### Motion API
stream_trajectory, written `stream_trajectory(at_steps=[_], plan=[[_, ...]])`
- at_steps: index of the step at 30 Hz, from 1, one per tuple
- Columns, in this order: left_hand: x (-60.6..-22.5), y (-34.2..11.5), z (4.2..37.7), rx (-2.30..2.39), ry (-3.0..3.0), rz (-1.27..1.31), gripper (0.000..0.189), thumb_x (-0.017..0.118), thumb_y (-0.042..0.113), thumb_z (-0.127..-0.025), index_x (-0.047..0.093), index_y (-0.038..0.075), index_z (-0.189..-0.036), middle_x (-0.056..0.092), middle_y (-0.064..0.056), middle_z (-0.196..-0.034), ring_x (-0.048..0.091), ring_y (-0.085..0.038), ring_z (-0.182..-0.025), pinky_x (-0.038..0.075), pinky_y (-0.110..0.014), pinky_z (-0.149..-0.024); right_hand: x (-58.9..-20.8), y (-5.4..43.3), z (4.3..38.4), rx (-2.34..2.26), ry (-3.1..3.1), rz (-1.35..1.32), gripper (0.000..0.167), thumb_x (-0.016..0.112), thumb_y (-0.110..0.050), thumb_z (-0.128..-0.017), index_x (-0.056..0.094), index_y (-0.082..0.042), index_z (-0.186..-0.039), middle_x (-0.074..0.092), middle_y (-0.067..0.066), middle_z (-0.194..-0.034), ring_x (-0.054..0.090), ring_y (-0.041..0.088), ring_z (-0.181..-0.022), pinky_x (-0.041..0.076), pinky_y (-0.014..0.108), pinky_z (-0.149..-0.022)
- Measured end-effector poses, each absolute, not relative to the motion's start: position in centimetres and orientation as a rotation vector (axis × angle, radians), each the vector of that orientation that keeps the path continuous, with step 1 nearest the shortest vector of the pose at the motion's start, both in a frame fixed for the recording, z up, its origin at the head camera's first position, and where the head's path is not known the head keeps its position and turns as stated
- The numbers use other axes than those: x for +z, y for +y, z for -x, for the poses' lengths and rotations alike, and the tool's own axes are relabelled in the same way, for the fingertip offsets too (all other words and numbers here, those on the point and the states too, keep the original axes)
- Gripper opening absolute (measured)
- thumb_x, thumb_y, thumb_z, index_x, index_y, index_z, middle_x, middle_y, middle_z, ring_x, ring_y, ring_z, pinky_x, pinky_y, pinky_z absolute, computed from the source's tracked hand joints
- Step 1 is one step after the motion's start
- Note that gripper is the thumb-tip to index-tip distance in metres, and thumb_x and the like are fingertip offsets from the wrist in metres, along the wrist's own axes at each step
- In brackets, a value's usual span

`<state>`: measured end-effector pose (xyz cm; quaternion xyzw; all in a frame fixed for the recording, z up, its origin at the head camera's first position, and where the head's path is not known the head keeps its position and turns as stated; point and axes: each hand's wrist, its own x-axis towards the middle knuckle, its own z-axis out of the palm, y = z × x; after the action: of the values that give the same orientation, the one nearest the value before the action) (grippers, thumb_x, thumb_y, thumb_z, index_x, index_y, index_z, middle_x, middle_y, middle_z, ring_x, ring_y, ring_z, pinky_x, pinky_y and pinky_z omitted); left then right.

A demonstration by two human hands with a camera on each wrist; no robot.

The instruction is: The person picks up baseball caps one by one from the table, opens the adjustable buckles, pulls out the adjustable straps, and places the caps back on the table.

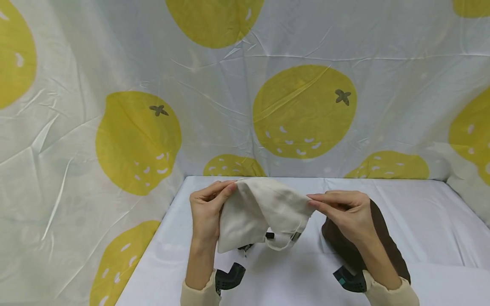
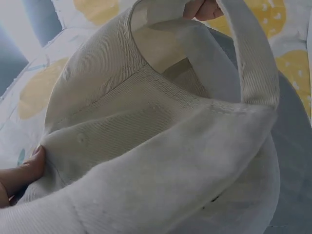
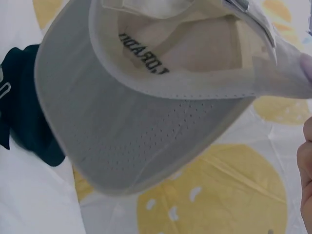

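A cream baseball cap (image 1: 281,204) is held up over the table between both hands. My left hand (image 1: 206,208) pinches its upper left edge between thumb and fingers. The right hand (image 1: 346,208) grips the opposite edge with thumb and forefinger. In the left wrist view, the cap's crown (image 2: 112,126) is slack and folded, and its back strap (image 2: 256,58) arches over the opening. From the right wrist, the brim (image 3: 136,136) shows with its row of stitch holes, and dark lettering (image 3: 144,56) reads through the crown in reverse.
A dark brown item (image 1: 344,238) lies on the white-covered table (image 1: 425,238) beneath the right forearm. Small dark pieces with metal (image 1: 245,250) show below the cap, partly hidden. A lemon-print cloth (image 1: 214,106) hangs behind and at both sides.
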<state>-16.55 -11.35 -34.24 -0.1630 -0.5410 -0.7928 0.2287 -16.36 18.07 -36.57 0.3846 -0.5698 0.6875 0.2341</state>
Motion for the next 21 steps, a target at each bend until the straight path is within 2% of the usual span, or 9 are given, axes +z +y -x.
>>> stream_trajectory(at_steps=[2, 5, 8, 10, 12, 13, 15, 17, 21], plan=[[-34.3, -11.3, 16.6, -2.204, -1.553, 0.381, 0.009, 0.078, -0.009, -0.085, 0.083, -0.002, -0.09, 0.078, -0.002, -0.077, 0.066, -0.008, -0.068, 0.054, -0.019, -0.066, -36.2, 17.9, 16.0, 1.896, -1.597, -0.997, 0.026, 0.071, 0.03, -0.076, 0.078, 0.013, -0.095, 0.081, 0.005, -0.087, 0.056, 0.002, -0.059, 0.038, 0.018, -0.049], [-34.7, -11.1, 16.8, -2.209, -1.729, 0.272, 0.01, 0.08, -0.003, -0.086, 0.08, -0.007, -0.094, 0.072, 0.003, -0.065, 0.05, -0.002, -0.054, 0.044, -0.017, -0.055, -35.7, 17.8, 15.3, 1.922, -1.666, -0.898, 0.02, 0.073, 0.026, -0.078, 0.078, 0.013, -0.092, 0.082, 0.003, -0.089, 0.067, 0.001, -0.067, 0.048, 0.013, -0.056], [-34.9, -10.6, 16.7, -2.193, -1.916, 0.234, 0.017, 0.081, 0.002, -0.087, 0.079, -0.01, -0.1, 0.073, 0.005, -0.068, 0.052, -0.002, -0.057, 0.047, -0.018, -0.06, -35.2, 17.8, 14.7, 1.951, -1.727, -0.801, 0.013, 0.076, 0.02, -0.08, 0.077, 0.015, -0.091, 0.082, 0.0, -0.088, 0.073, 0.003, -0.071, 0.053, 0.012, -0.06], [-34.9, -10.1, 16.5, -2.168, -1.995, 0.255, 0.019, 0.082, 0.005, -0.088, 0.079, -0.008, -0.101, 0.079, 0.003, -0.082, 0.067, -0.007, -0.076, 0.056, -0.023, -0.077, -35.1, 17.8, 14.5, 1.963, -1.749, -0.753, 0.011, 0.077, 0.018, -0.081, 0.077, 0.014, -0.092, 0.081, 0.0, -0.085, 0.071, 0.002, -0.068, 0.052, 0.013, -0.058], [-34.7, -9.5, 16.2, -2.133, -2.029, 0.312, 0.018, 0.082, 0.007, -0.087, 0.081, -0.004, -0.101, 0.081, -0.002, -0.091, 0.072, -0.014, -0.093, 0.059, -0.028, -0.087, -35.0, 17.8, 14.4, 1.967, -1.733, -0.747, 0.012, 0.076, 0.019, -0.081, 0.077, 0.015, -0.092, 0.08, 0.002, -0.079, 0.063, 0.001, -0.058, 0.046, 0.014, -0.05], [-34.6, -9.1, 15.9, -2.111, -2.031, 0.351, 0.017, 0.083, 0.007, -0.087, 0.081, -0.003, -0.1, 0.08, -0.006, -0.091, 0.072, -0.015, -0.092, 0.059, -0.028, -0.086, -34.9, 17.7, 14.4, 1.959, -1.727, -0.739, 0.013, 0.076, 0.019, -0.081, 0.077, 0.015, -0.093, 0.08, 0.003, -0.077, 0.056, 0.001, -0.052, 0.04, 0.017, -0.046], [-34.4, -8.3, 15.4, -2.068, -2.021, 0.46, 0.014, 0.082, 0.005, -0.087, 0.082, -0.003, -0.098, 0.078, -0.015, -0.087, 0.069, -0.014, -0.083, 0.057, -0.025, -0.078, -34.8, 17.5, 14.3, 1.939, -1.717, -0.692, 0.014, 0.076, 0.019, -0.081, 0.077, 0.014, -0.093, 0.076, 0.002, -0.068, 0.038, 0.005, -0.044, 0.028, 0.023, -0.04], [-34.3, -7.5, 14.9, -2.024, -2.012, 0.574, 0.012, 0.082, 0.003, -0.086, 0.082, -0.003, -0.097, 0.069, -0.019, -0.074, 0.058, -0.009, -0.069, 0.049, -0.02, -0.065, -34.8, 17.2, 14.2, 1.918, -1.701, -0.629, 0.014, 0.076, 0.02, -0.08, 0.077, 0.014, -0.093, 0.068, 0.0, -0.056, 0.025, 0.011, -0.043, 0.018, 0.03, -0.04], [-34.3, -5.9, 14.1, -1.954, -2.009, 0.76, 0.012, 0.083, 0.002, -0.085, 0.082, -0.004, -0.096, 0.054, -0.018, -0.059, 0.037, -0.004, -0.057, 0.032, -0.02, -0.053, -34.8, 16.5, 14.2, 1.86, -1.706, -0.46, 0.013, 0.08, 0.015, -0.08, 0.079, 0.012, -0.092, 0.046, -0.003, -0.042, 0.016, 0.015, -0.043, 0.01, 0.032, -0.04]])
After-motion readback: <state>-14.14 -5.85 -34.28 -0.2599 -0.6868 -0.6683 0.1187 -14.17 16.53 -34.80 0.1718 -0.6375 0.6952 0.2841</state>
